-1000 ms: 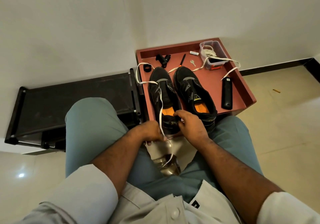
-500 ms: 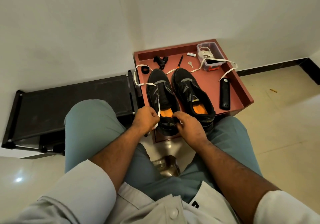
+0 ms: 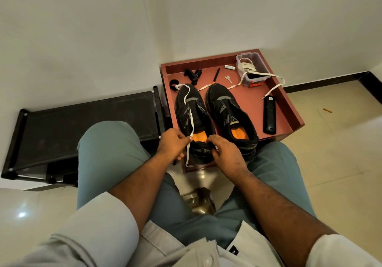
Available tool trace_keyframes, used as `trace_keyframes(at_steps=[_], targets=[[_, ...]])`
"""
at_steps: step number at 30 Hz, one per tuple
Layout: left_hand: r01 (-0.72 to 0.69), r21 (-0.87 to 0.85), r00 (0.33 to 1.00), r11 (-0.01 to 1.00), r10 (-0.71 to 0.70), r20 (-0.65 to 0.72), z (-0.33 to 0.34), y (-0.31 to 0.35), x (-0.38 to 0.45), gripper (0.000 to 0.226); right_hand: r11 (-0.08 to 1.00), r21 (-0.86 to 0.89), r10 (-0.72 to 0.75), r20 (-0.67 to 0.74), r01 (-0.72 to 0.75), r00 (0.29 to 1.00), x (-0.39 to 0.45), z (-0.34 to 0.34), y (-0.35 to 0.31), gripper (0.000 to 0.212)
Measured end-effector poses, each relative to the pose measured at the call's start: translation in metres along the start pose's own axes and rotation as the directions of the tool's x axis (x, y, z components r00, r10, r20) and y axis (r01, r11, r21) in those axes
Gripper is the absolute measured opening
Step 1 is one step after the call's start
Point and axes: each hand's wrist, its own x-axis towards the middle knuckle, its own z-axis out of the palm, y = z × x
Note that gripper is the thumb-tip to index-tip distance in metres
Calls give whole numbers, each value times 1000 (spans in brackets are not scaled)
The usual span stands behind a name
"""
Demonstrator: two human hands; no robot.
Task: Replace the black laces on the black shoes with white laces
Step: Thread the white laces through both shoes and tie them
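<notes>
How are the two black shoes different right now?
The left shoe has a white lace running over it; the right shoe has no lace on it. Both hands are at the left shoe: the left hand pinches its lace and the right hand holds its heel, while nothing touches the right shoe. Both are black with orange insoles and sit side by side on the red tray.

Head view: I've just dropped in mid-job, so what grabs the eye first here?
Two black shoes with orange insoles sit side by side on a red tray, and both hands work at the heel of the left shoe. The left hand pinches a white lace running along that shoe, while the right hand grips its collar. The right shoe shows no lace.
</notes>
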Motion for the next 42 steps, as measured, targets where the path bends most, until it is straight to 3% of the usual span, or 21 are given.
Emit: trace_keyframes(at_steps=[6,8,9,11,12,13,15,17,18,20,22,24,26,29,33,36,38,40,42], targets=[[-75,147,994,986,85,-66,1,3,4,19,1000,10,23,3,-23,1000,0,2,2,36],[-121,224,990,967,100,104,0,4,-2,14,1000,8,26,3,-26,1000,1,2,2,35],[-152,258,952,954,71,299,2,3,-10,12,1000,4,24,4,-24,1000,1,2,3,35],[-221,344,734,913,-76,675,7,2,-27,14,1000,-3,19,4,-19,1000,1,2,3,35],[-250,386,645,888,-144,750,9,1,-32,14,1000,-1,16,3,-16,1000,1,2,2,34],[-263,417,635,870,-169,754,8,0,-32,12,1000,4,16,2,-16,1000,1,2,3,34],[-219,439,778,872,-115,618,0,1,-21,13,1000,19,15,1,-15,1000,1,2,3,34],[-136,394,935,909,-14,356,-13,5,-6,18,1000,28,12,10,-12,1000,1,1,3,33],[-103,329,975,939,30,218,-18,8,0,19,1000,30,8,14,-9,1000,1,1,3,33],[-44,114,999,993,45,-11,-24,12,9,19,1000,31,0,24,-1,1000,1,1,3,34],[61,-185,992,981,-80,-95,-24,20,19,19,1000,23,-8,29,7,1000,2,0,4,35],[138,-373,978,917,-186,-94,-22,33,36,16,1000,11,-28,30,28,999,4,1,4,35],[183,-445,967,877,-242,-78,-20,48,56,14,999,4,-48,37,47,998,5,2,6,36],[277,-478,944,833,-328,-24,-18,68,86,20,996,-25,-86,60,88,994,8,3,12,38],[298,-481,938,825,-346,-11,-13,83,105,19,990,-62,-123,86,129,989,9,3,16,39],[224,-501,974,836,-188,123,-17,93,93,7,989,-58,-132,87,137,987,11,3,14,38],[89,-465,984,881,-5,179,-26,97,73,9,992,-38,-115,94,119,989,12,3,16,40],[-109,-321,963,941,180,202,-36,98,45,14,996,88,-28,137,16,990,12,-2,17,44],[-269,-210,921,940,315,229,-43,92,18,14,947,313,41,109,-74,993,12,-12,15,45]])
